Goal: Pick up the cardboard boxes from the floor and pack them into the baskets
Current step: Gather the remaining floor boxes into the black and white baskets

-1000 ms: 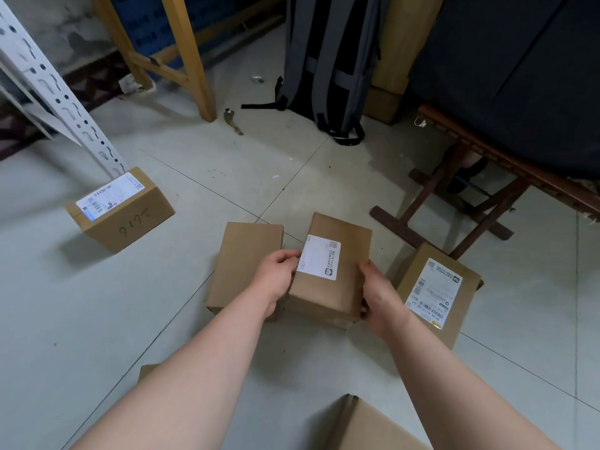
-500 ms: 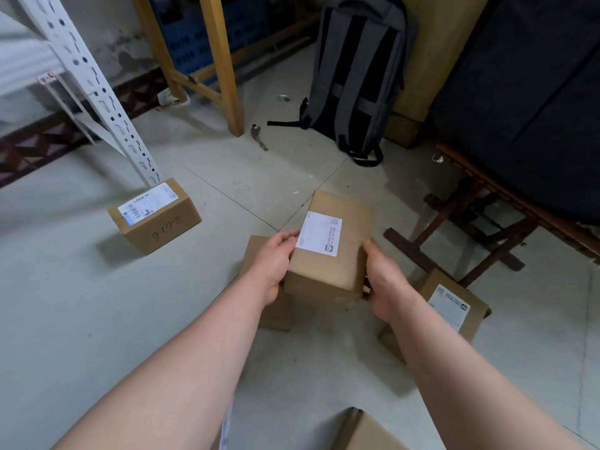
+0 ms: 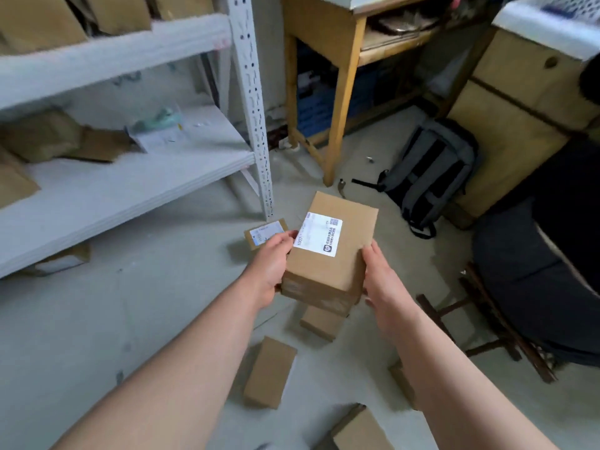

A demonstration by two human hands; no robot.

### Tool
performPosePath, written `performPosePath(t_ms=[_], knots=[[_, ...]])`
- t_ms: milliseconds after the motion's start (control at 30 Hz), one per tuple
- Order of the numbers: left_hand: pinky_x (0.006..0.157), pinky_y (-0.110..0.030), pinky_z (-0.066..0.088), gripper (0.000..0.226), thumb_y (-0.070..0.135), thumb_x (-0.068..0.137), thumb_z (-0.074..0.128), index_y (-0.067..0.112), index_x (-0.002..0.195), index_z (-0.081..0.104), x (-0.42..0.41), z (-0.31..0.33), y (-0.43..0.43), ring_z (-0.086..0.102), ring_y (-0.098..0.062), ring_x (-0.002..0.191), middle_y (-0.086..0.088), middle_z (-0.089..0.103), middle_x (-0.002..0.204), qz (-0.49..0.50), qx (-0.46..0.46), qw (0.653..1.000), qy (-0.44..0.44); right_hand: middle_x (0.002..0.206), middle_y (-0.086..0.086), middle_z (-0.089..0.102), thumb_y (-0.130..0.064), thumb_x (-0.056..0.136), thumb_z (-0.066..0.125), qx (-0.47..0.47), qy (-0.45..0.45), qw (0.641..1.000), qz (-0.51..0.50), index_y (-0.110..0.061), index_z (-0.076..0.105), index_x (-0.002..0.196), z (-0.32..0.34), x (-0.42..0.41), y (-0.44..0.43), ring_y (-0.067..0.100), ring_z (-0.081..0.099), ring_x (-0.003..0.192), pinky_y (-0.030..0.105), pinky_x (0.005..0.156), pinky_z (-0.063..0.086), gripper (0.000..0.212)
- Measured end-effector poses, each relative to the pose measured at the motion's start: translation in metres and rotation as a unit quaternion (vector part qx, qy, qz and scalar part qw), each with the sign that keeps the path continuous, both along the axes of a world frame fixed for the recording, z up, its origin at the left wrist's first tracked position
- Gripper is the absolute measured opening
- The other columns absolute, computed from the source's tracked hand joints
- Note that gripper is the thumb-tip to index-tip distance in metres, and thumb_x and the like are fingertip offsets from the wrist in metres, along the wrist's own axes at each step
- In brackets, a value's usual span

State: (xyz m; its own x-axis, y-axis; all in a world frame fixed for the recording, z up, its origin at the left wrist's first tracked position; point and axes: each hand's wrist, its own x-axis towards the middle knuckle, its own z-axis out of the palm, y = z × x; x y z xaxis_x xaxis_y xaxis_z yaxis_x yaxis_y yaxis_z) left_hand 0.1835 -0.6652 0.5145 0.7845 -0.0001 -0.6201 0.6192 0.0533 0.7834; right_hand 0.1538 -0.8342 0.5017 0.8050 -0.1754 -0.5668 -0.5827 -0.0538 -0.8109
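The labelled box (image 3: 328,254) is now off the floor (image 3: 130,319), in the air just in front of the shelf post (image 3: 256,125); our left hand (image 3: 271,264) and right hand (image 3: 378,280) grip its 2 long sides. Pickup is done, we judge; carrying to a basket remains.

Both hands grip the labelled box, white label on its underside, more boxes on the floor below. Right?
No: the head view shows the white label on the top face of the box. The left hand and right hand do grip it, with more boxes on the floor below.
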Motion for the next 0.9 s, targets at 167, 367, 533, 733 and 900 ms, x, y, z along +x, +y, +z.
performPosePath(t_ms=[167,367,533,733,900], knots=[[0.065,-0.026,0.046,0.024,0.031,0.1,0.045,0.032,0.117,0.062,-0.047,0.143,0.079,0.057,-0.011,0.074,0.007,0.067,0.094,0.066,0.02,0.998,-0.011,0.104,-0.025,0.059,-0.043,0.104,0.023,-0.021,-0.013,0.995,0.096,-0.049,0.046,0.116,0.142,-0.019,0.07,-0.003,0.054,0.087,0.018,0.065,0.035,0.026],[0.086,-0.045,0.048,0.024,0.028,0.1,0.045,0.033,0.114,0.064,-0.146,0.276,0.181,0.056,-0.018,0.087,0.006,0.067,0.105,0.158,0.024,0.987,-0.028,0.138,0.0,0.052,-0.061,0.098,0.024,0.002,0.029,0.977,0.21,-0.037,0.037,0.145,0.275,-0.067,0.171,0.025,0.056,0.114,0.05,0.102,0.038,0.054],[0.082,-0.047,0.05,0.021,0.026,0.099,0.047,0.03,0.101,0.068,-0.25,0.353,0.267,0.058,-0.019,0.087,0.004,0.065,0.099,0.236,0.03,0.97,-0.054,0.123,0.008,0.061,-0.062,0.095,0.036,0.049,0.03,0.959,0.276,-0.03,0.051,0.129,0.343,-0.125,0.271,0.029,0.063,0.095,0.046,0.081,0.054,0.049],[0.091,-0.053,0.05,0.022,0.031,0.096,0.051,0.023,0.101,0.071,-0.387,0.388,0.384,0.063,-0.021,0.097,0.0,0.067,0.097,0.355,0.046,0.932,-0.057,0.12,0.011,0.061,-0.056,0.097,0.039,0.059,0.035,0.917,0.394,-0.023,0.053,0.122,0.388,-0.217,0.413,0.032,0.061,0.098,0.042,0.069,0.053,0.044],[0.08,-0.037,0.051,0.022,0.03,0.098,0.048,0.021,0.103,0.067,-0.51,0.4,0.496,0.062,-0.02,0.09,0.0,0.067,0.093,0.451,0.067,0.887,-0.068,0.111,0.015,0.063,-0.058,0.094,0.044,0.075,0.051,0.884,0.459,-0.021,0.055,0.115,0.402,-0.316,0.559,0.034,0.062,0.098,0.049,0.08,0.053,0.044]])
